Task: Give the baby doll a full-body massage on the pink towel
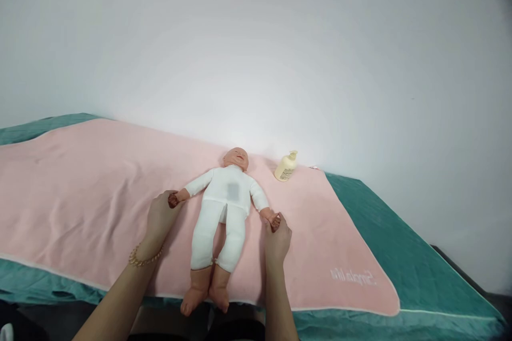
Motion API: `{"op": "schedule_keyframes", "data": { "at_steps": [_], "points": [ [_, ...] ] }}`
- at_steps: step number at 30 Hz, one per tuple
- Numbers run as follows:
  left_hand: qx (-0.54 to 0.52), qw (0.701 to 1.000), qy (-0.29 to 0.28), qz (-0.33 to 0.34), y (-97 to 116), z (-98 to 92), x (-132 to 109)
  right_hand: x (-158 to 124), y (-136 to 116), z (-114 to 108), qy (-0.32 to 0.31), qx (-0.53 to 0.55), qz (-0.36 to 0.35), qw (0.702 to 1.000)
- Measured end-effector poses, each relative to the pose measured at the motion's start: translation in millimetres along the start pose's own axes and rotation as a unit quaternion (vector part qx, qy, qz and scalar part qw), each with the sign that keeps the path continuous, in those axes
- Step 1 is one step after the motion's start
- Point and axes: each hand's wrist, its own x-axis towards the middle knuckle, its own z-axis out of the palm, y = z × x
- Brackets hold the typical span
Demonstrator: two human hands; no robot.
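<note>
A baby doll [226, 186] with a white cloth body lies on its back on a pink blanket [100, 181], its head toward the wall and its bare feet over the near edge. My left hand [160, 217], with a beaded bracelet at the wrist, is closed around the doll's hand on the left. On the other side my right hand [279, 238] grips the doll's other hand between thumb and fingers. Both doll arms are stretched out sideways and slightly down. A grey patch shows on its chest.
A pale yellow pump bottle [286, 167] stands on the blanket to the right of the doll's head. Beneath the blanket, a green cover [384, 229] shows at the right and along the front edge. A white wall [280, 53] rises directly behind.
</note>
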Motion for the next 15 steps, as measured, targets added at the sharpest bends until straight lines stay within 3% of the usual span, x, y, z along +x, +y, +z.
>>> {"op": "schedule_keyframes", "data": {
  "at_steps": [4,10,15],
  "points": [
    [-0.026,1.000,0.014,0.004,-0.9,0.2,-2.0,1.2,0.8,-0.5,-0.008,0.009,0.026,1.000],
    [-0.156,0.980,0.057,-0.111,-2.7,-0.9,11.4,14.5,-0.7,1.5,-0.019,0.089,0.087,0.992],
    [-0.315,0.936,-0.003,-0.155,-14.3,-12.5,46.7,54.9,12.7,6.7,0.009,0.222,0.132,0.966]
  ]
}}
